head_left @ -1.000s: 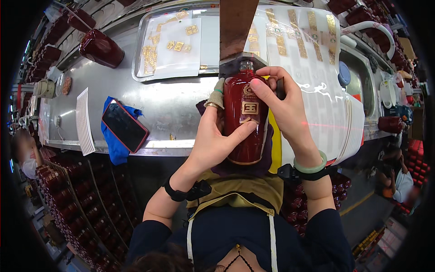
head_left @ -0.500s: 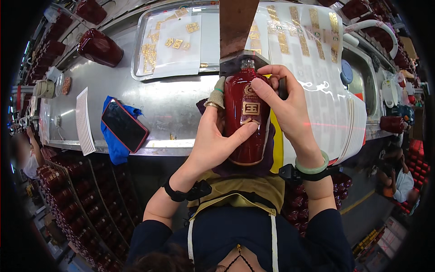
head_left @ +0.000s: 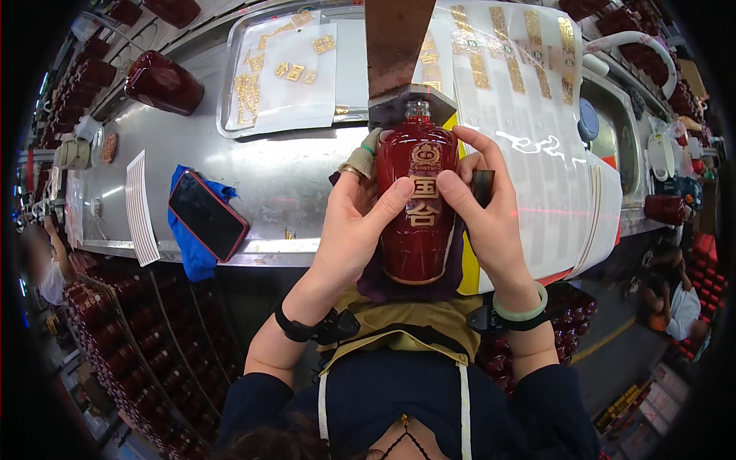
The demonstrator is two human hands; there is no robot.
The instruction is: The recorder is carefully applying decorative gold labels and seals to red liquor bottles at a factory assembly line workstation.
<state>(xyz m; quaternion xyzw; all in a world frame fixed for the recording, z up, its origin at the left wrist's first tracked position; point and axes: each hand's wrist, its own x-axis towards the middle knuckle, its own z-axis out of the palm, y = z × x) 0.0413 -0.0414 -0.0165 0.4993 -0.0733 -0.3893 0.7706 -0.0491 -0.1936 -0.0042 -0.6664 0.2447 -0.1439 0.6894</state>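
Note:
A dark red glass bottle (head_left: 418,257) lies tilted before me, its clear neck pointing away toward a metal bracket. My left hand (head_left: 354,222) grips its left side, with a cloth cover (head_left: 359,159) on one finger. The left thumb presses beside the upper of two gold character stickers (head_left: 422,215). From the other side my right hand (head_left: 491,218) holds the bottle, its thumb at the upper sticker's right edge. A small dark flat piece (head_left: 482,187) is tucked in the right fingers; its kind I cannot make out. Purple cloth (head_left: 376,290) shows under the bottle.
An upright brown post (head_left: 397,46) stands just beyond the bottle. Sheets of gold stickers (head_left: 502,73) lie to the right, and a metal tray (head_left: 224,115) with loose stickers at far left. Left are a phone (head_left: 207,215) on blue cloth and another red bottle (head_left: 163,83).
My thumbs have shifted: the left from the lower sticker up to the upper one, the right down from the emblem. The lower sticker is now fully in sight.

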